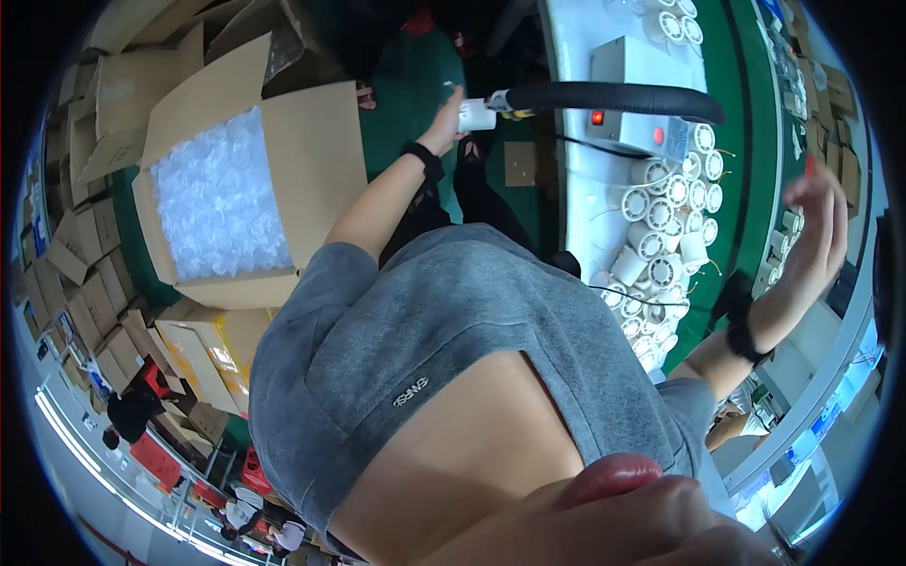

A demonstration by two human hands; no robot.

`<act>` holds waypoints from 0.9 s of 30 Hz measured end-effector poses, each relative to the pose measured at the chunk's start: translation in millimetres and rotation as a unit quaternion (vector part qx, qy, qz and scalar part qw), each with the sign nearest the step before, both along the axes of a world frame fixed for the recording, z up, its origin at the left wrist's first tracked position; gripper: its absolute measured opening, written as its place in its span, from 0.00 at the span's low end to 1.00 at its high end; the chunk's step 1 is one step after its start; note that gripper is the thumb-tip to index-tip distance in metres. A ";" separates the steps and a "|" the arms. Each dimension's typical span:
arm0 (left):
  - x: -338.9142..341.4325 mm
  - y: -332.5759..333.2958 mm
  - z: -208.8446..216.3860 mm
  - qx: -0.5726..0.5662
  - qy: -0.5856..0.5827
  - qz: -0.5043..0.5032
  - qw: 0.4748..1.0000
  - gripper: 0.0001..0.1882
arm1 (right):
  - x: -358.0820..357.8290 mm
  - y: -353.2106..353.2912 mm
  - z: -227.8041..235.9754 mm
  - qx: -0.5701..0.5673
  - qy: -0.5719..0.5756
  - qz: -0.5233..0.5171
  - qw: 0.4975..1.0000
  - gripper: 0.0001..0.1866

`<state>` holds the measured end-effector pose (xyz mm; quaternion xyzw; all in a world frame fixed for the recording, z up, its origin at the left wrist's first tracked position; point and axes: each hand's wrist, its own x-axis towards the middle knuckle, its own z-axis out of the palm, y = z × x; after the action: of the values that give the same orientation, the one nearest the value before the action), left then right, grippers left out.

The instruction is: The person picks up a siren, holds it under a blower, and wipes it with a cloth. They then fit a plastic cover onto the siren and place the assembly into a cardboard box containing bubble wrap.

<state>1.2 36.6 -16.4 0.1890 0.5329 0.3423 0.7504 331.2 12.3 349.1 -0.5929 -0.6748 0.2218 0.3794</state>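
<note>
My left hand (442,124) reaches out and grips a small white cylindrical part (477,115), held against the tip of a thick black hose (613,97). The hose comes from beside a grey control box (630,68) with red lights on a white bench. My right hand (817,226) is raised over the green belt (746,141) with its fingers apart and nothing in it. A black band is on each wrist. A heap of several white round parts (661,236) lies on the bench between my two hands. My grey shirt fills the middle of the view.
A large open cardboard box (311,160) filled with clear plastic pieces stands at the left, with more cartons (203,344) stacked around it. Small parts and boxes line the far side of the belt (821,113). Other people (132,410) are at the lower left.
</note>
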 end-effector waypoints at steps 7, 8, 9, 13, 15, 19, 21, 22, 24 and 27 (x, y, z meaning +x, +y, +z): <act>-1.1 18.6 18.1 -0.092 -0.196 0.063 0.974 0.23 | 21.8 189.2 -89.1 -0.216 -0.408 0.131 0.877 0.24; -0.2 18.7 24.5 -0.137 -0.220 0.080 0.962 0.22 | 17.7 207.6 -105.8 -0.251 -0.457 0.133 0.843 0.28; -9.8 9.5 22.2 -0.135 -0.211 0.099 0.963 0.22 | -5.4 224.9 -127.1 -0.262 -0.471 0.135 0.831 0.33; -35.0 -25.5 -15.0 -0.104 -0.200 0.085 0.971 0.19 | -21.2 263.9 -194.3 -0.195 -0.544 0.119 0.808 0.40; -59.3 -46.0 -27.3 -0.129 -0.149 0.091 0.976 0.22 | -15.9 269.3 -218.0 -0.171 -0.544 0.112 0.814 0.39; -89.0 -69.2 -12.1 -0.169 -0.057 0.063 0.982 0.22 | -4.4 273.5 -201.7 -0.249 -0.481 0.090 0.836 0.37; -86.1 -67.3 7.6 -0.188 -0.058 0.104 0.975 0.22 | -0.3 248.0 -135.8 -0.335 -0.308 0.030 0.890 0.32; -80.6 -62.5 20.2 -0.203 -0.056 0.139 0.968 0.22 | 20.6 232.5 -110.8 -0.300 -0.178 0.025 0.937 0.28; -86.1 -66.8 29.4 -0.224 -0.046 0.192 0.954 0.22 | 23.0 177.4 -40.1 -0.252 0.043 0.044 0.966 0.26; -102.1 -70.1 18.9 -0.137 -0.144 0.065 0.978 0.21 | 2.8 65.2 6.1 -0.205 0.300 0.149 0.920 0.35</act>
<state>-100.9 -33.5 2.5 -0.0021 0.4724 0.3374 0.8143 334.0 77.5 355.2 -0.4562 -0.5496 0.5765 0.3967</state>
